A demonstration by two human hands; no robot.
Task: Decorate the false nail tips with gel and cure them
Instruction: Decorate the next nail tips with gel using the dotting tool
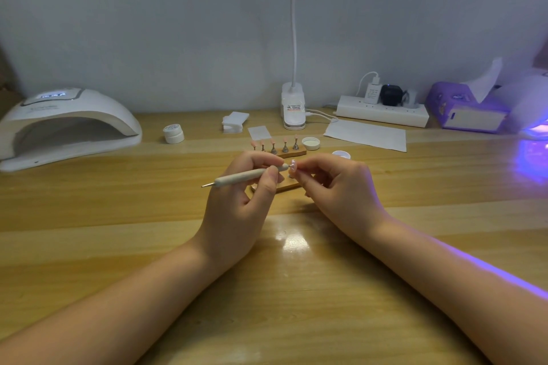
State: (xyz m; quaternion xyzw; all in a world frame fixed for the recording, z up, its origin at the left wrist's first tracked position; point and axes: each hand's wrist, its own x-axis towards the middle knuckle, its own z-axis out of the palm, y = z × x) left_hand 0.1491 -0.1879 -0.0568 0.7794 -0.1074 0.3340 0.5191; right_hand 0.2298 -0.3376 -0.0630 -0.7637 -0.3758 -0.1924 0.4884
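The left hand (pixel 240 187) grips a pale dotting pen (pixel 249 175), its metal point aimed left. The right hand (pixel 335 184) pinches one small pink nail tip (pixel 293 165), glossy and lumpy on top, touching the pen's right end, above the near wooden stand (pixel 286 187). Five pink tips stand on pegs on the far stand (pixel 278 147). Far left sits a white lamp (pixel 65 124); a second lamp (pixel 530 109) glows violet far right.
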